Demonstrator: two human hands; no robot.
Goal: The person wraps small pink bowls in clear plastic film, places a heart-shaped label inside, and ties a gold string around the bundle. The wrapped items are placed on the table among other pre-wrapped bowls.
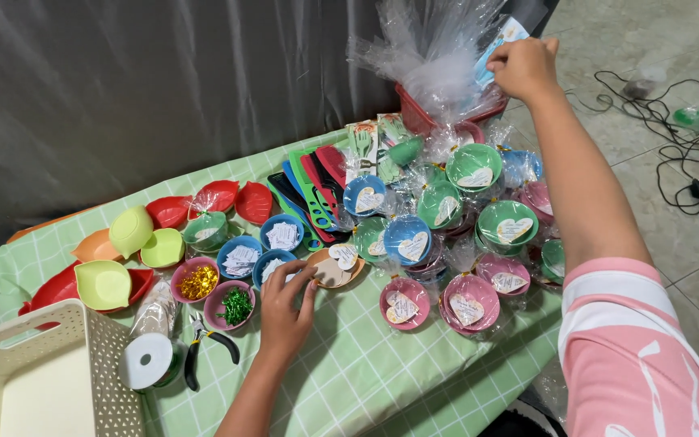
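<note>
Nearest to us, our pink-and-white striped sleeve [633, 340] fills the lower right corner, and a cream perforated basket [50, 380] sits at the lower left. Our left hand [285, 311] lies palm down on the green checked tablecloth [382, 364], fingers loosely spread, their tips touching the rim of an orange bowl [335, 267] that holds heart-shaped paper tags; it grips nothing. Our right hand [523, 66] reaches far across, fingers pinched shut on the gathered top of a clear cellophane wrap [434, 57] that rises from a red basket [422, 117] at the table's far edge. Between the two hands we see many small wrapped bowls [507, 222] in green, blue and pink, each with a heart tag. Left of our left hand stand pink bowls of gold and green foil [216, 295], black-handled pliers [204, 344] and a ribbon spool [147, 362]
</note>
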